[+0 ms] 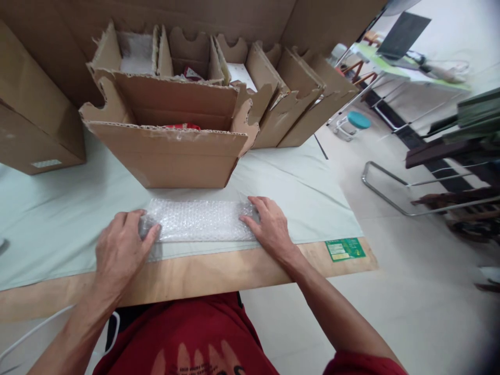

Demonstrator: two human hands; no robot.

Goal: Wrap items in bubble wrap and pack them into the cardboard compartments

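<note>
A long bundle wrapped in clear bubble wrap [199, 220] lies on the pale green cloth near the table's front edge. My left hand [121, 247] curls around its left end, fingers and thumb closed on the wrap. My right hand [269, 226] presses on its right end, fingers bent over the wrap. What is inside the wrap is hidden. Just behind the bundle stands an open cardboard box [164, 151] with something red [182, 126] showing inside.
More open cardboard boxes [289, 99] stand in a row behind, and a closed carton [35, 125] sits at the left. A green label [344, 249] sticks to the wooden table edge [195, 273]. Metal-framed furniture and a small stool [353, 124] stand on the floor to the right.
</note>
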